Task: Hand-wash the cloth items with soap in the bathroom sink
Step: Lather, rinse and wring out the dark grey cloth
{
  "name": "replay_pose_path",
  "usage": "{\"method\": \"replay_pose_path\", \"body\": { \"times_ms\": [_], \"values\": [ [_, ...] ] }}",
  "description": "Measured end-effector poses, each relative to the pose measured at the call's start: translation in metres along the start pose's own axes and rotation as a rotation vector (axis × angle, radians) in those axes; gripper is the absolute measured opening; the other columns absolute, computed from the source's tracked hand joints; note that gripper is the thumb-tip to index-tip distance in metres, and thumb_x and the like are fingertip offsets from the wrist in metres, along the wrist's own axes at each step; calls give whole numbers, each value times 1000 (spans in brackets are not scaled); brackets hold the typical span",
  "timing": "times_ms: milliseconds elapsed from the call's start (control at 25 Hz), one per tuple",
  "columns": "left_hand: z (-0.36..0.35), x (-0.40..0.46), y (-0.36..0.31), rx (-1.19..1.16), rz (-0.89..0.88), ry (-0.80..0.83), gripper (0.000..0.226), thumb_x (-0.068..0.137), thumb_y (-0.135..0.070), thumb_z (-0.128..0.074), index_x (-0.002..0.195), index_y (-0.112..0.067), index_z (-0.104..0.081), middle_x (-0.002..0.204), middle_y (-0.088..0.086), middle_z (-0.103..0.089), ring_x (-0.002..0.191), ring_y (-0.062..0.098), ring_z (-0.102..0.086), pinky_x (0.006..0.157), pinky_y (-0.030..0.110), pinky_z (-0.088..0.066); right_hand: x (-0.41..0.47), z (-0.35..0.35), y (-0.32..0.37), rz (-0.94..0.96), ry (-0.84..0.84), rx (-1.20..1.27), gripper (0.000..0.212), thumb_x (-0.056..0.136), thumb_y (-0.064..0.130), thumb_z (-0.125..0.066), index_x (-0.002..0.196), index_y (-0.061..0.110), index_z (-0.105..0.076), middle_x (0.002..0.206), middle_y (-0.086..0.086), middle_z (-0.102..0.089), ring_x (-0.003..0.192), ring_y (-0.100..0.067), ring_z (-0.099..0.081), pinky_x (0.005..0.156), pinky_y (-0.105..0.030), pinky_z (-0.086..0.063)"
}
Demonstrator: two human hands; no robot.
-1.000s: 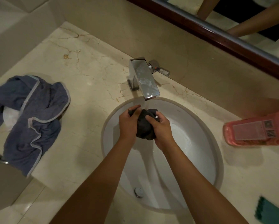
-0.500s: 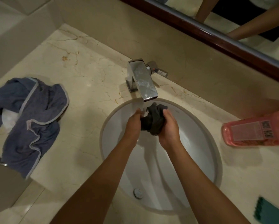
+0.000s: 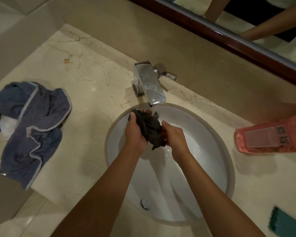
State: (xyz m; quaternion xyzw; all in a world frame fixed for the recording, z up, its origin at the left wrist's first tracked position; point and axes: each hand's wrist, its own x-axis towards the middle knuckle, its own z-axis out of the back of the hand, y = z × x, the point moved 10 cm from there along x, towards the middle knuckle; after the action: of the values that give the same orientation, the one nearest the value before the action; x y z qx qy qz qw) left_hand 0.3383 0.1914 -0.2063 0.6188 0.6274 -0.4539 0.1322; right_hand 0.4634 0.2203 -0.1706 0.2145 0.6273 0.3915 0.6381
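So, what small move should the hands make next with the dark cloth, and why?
Probably keep rubbing the cloth between both hands under the stream. The left hand and right hand already grip it bunched over the sink, just below the faucet, and water is running.

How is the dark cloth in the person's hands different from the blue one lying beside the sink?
The dark cloth is bunched up, gripped by the left hand and right hand over the sink under the faucet; the blue cloth lies loose and untouched on the counter. The dark one looks plain and nearly black, the blue one has pale edging. The blue one looks larger. Both are crumpled fabric.
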Motion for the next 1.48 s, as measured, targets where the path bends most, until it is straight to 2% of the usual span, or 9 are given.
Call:
{"method": "replay_pose_path", "body": {
  "times_ms": [160, 320, 560, 680, 840, 960, 1160, 1360, 1480],
  "values": [
    [-3, 3, 2, 14, 21, 49, 60, 106, -57, -27, 127, -16, -66, 121, 10, -72, 114, 28, -68, 96, 43, -52, 7, 7, -11, -42, -20, 19, 34, 103, 41, -50, 111, 14, -69, 109, -5, -72, 103, -21, -68, 79, -28, -58],
    [-8, -4, 7, 79, 36, 64, 49, 105, -50, -40, 121, -14, -70, 116, 13, -73, 108, 27, -70, 94, 43, -56, 3, -26, -6, -19, 263, 232, 39, 106, 45, -42, 128, 23, -66, 122, -1, -72, 115, -17, -67, 97, -38, -56],
    [-8, -2, -9, 381, -128, -9, 28, 107, -31, -46, 104, -17, -69, 100, 11, -72, 99, 26, -69, 97, 43, -54, 11, -14, -4, 29, 60, -70, 17, 101, 32, -59, 102, 20, -71, 99, -8, -76, 99, -27, -72, 89, -40, -60],
    [-4, -1, -17, 670, -204, -45, 29, 109, -33, -41, 101, -21, -66, 102, 8, -70, 102, 25, -66, 98, 45, -55, 13, 0, 8, 89, -40, 94, 9, 100, 26, -59, 99, 29, -68, 100, -6, -74, 93, -21, -72, 80, -33, -62],
    [10, 0, -12, 815, -98, -115, 44, 107, -44, -40, 118, -10, -65, 111, 16, -70, 100, 33, -69, 78, 41, -58, 16, 5, 9, 56, -39, 406, 19, 99, 20, -59, 114, 12, -68, 112, -16, -72, 105, -31, -68, 83, -39, -58],
    [8, -4, -28, 778, -290, -158, 27, 106, -34, -47, 110, -13, -63, 109, 14, -69, 101, 31, -68, 82, 44, -61, 15, 2, 11, 99, 1, 424, 20, 99, 15, -57, 117, 12, -67, 111, -13, -73, 107, -29, -67, 87, -41, -56],
    [-3, 0, 8, 582, -1, -40, 45, 104, -50, -45, 118, -16, -69, 112, 10, -72, 99, 25, -70, 80, 41, -60, 12, -17, -2, -8, 79, 432, 28, 105, 22, -46, 121, 10, -66, 114, -10, -73, 112, -24, -66, 88, -29, -54],
    [3, 8, -1, 691, -176, 43, 35, 103, -39, -54, 121, -15, -71, 111, 15, -74, 98, 29, -71, 66, 35, -58, 14, -12, 3, 5, 97, 415, 23, 106, 18, -46, 113, 13, -67, 110, -12, -73, 107, -25, -69, 91, -34, -58],
    [14, 7, -2, 554, -157, -3, 39, 107, -39, -45, 121, -14, -70, 113, 14, -74, 106, 32, -70, 83, 47, -61, 19, 1, -4, -28, -41, 424, 20, 106, 21, -47, 111, 15, -65, 109, -12, -72, 108, -28, -68, 89, -37, -59]
  ]
}}
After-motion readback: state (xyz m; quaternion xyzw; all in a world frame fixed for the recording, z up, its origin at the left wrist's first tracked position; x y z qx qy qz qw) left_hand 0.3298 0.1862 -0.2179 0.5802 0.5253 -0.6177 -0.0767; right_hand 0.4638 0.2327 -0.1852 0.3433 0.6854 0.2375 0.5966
